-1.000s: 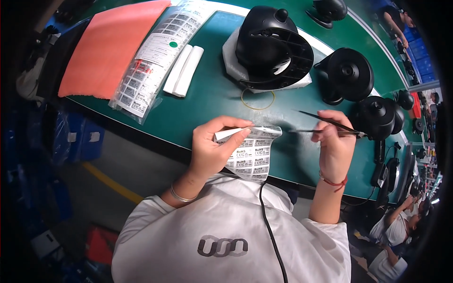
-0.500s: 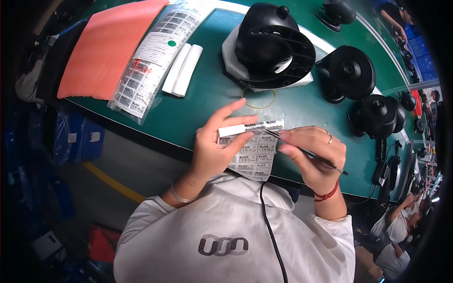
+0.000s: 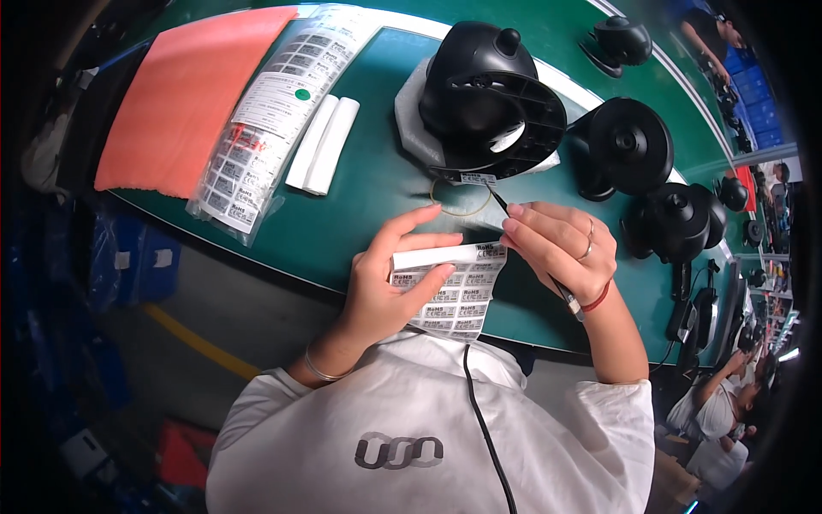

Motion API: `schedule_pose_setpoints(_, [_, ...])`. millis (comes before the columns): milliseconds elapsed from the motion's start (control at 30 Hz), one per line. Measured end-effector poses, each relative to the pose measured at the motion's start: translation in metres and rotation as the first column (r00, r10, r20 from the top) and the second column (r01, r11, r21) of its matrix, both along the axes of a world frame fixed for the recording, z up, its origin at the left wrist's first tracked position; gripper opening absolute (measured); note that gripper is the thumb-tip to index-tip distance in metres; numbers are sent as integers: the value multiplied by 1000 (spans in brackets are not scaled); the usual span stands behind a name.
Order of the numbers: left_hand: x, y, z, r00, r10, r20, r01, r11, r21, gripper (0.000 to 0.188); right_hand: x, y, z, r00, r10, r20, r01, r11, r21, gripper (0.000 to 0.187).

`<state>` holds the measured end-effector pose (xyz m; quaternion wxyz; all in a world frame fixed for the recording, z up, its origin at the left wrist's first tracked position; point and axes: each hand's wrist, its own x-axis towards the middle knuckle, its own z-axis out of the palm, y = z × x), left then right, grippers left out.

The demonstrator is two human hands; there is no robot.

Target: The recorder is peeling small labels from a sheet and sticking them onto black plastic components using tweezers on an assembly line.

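Observation:
A sheet of small printed labels, its upper edge curled over into a white roll, is pinched between the thumb and fingers of my left hand. My right hand grips dark tweezers like a pen. One peeled label sits at the tweezers' tip. Behind that label stands a black plastic housing with an open oval rim, resting on white foam padding. Whether the label touches the rim I cannot tell. A thin yellow rubber band lies on the table below it.
Further black units stand along the right. At the left are a bagged label roll, two white rolls and an orange foam sheet. A black cable hangs down my shirt. Another person sits far right.
My right hand has lifted the tweezers up and away from the sheet, carrying a label off its top row toward the housing. My left hand still holds the sheet.

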<state>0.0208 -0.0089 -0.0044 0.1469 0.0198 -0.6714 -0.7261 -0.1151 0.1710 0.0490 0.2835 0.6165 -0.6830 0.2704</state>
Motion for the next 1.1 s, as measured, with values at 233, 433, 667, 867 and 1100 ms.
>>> schedule_pose_setpoints(233, [0, -2, 0, 1000, -17, 0, 17, 1000, -15, 49, -20, -3, -5, 997, 78, 1, -78, 997, -1, 25])
schedule_pose_setpoints(433, [0, -3, 1, 1000, -2, -4, 2, 999, -35, 47, -26, -5, -6, 994, 110, -4, -110, 994, -6, 24])
schedule_pose_setpoints(667, [0, -3, 3, 1000, -3, 0, 3, 998, -60, 47, -29, -2, -3, 988, 147, -43, -146, 989, 25, 25])
schedule_pose_setpoints(867, [0, -3, 6, 999, -25, 36, 27, 998, -57, 47, -31, -3, -9, 985, 165, -49, -163, 986, 41, 23])
schedule_pose_setpoints(1100, [0, -3, 6, 999, -31, 15, 32, 997, -68, 46, -21, 0, -15, 952, 72, 296, -47, 995, -93, 26])
